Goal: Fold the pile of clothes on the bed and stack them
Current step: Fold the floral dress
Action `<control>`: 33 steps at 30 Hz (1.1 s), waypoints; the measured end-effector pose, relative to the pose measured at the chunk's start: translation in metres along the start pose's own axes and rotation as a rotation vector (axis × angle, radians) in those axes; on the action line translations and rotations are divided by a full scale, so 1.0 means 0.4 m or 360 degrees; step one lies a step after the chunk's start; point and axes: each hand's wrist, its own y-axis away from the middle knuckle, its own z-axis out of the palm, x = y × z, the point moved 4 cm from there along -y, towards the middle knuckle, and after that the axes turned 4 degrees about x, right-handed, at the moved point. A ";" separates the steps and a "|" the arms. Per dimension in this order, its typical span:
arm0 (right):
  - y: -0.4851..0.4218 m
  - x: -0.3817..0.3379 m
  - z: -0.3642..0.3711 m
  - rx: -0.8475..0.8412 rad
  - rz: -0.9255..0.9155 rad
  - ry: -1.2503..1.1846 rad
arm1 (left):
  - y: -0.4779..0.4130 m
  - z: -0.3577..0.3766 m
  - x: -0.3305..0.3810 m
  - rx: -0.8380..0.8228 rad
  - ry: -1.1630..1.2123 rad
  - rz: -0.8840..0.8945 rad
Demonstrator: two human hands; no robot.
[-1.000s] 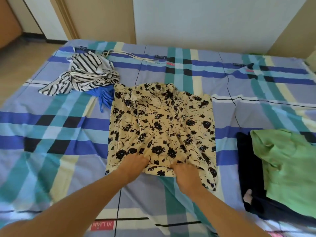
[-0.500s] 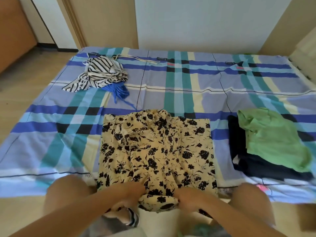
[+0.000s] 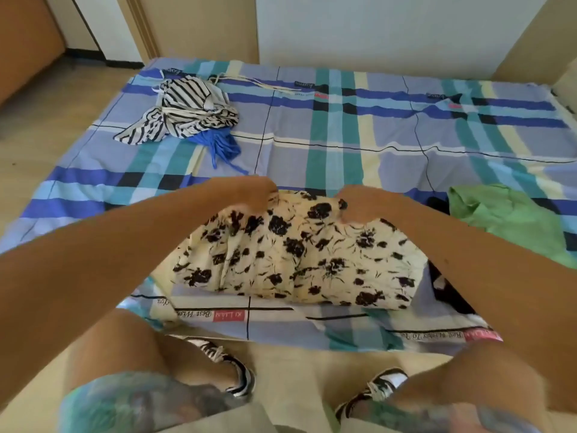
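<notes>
Hem's up and over! Left hand (image 3: 256, 195) and right hand (image 3: 359, 204) each pinch the floral garment (image 3: 296, 254), whose hem was at the near edge of the bed (image 3: 343, 135) a moment ago. It's now folding in half, and the striped garment (image 3: 187, 114) waits.

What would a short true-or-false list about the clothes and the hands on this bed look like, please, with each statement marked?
1. Both the left hand and the right hand grip the floral garment. True.
2. The striped garment lies folded on the stack at the right. False: the striped garment lies crumpled at the far left of the bed.
3. The green garment lies on a dark garment. True.
4. A blue garment lies beside the green one. False: the blue garment sticks out from under the striped garment.
</notes>
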 end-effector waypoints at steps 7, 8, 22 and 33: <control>-0.104 -0.014 0.226 0.0477 -0.0014 -0.0144 | -0.121 0.238 -0.021 0.0262 -0.0141 -0.0004; -0.118 -0.011 0.294 0.0344 0.0005 -0.0149 | -0.126 0.305 -0.029 0.0194 -0.0114 -0.0018; -0.029 0.267 0.573 0.0579 0.0823 -0.0511 | -0.054 0.514 -0.207 0.0462 0.0195 -0.0452; 0.063 0.305 0.578 0.0590 0.1435 -0.1858 | -0.087 0.578 0.155 0.0231 0.0143 0.0049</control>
